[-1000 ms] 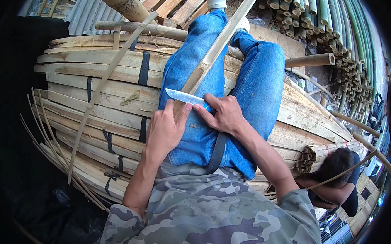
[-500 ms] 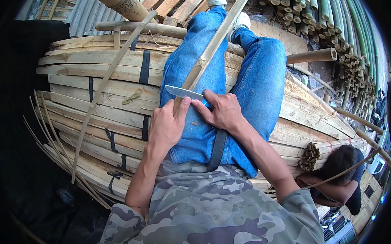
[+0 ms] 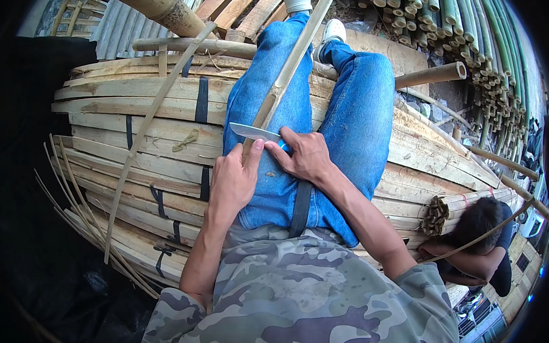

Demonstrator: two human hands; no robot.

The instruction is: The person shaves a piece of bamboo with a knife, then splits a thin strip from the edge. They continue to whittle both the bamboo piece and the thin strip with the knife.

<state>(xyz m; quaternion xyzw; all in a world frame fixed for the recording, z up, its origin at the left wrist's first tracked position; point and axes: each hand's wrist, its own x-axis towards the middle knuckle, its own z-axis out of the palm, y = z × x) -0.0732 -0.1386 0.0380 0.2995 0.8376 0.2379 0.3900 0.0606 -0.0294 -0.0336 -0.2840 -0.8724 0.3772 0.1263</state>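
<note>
A long split bamboo strip (image 3: 288, 73) runs from my lap up past my left knee, over the blue jeans (image 3: 352, 119). My left hand (image 3: 235, 179) is closed round its near end, thumb along the top. In my right hand (image 3: 305, 155) is a knife (image 3: 251, 132), its blue handle mostly hidden by my fingers. The blade lies crosswise on the strip, just beyond my left thumb, with its tip to the left. My right thumb is close to the left thumb, by the blade's back edge.
Beneath me are bundles of split bamboo (image 3: 144, 125) tied with black bands. A loose bamboo strip (image 3: 149, 119) slants across them, beside thin slivers (image 3: 73, 192). Green bamboo poles (image 3: 451, 16) are stacked at upper right. Another person (image 3: 483, 242) bends over at lower right.
Both hands, the knife and the strip keep nearly the same pose. The whole view has shifted slightly; the knife still lies across the strip near my left thumb.
</note>
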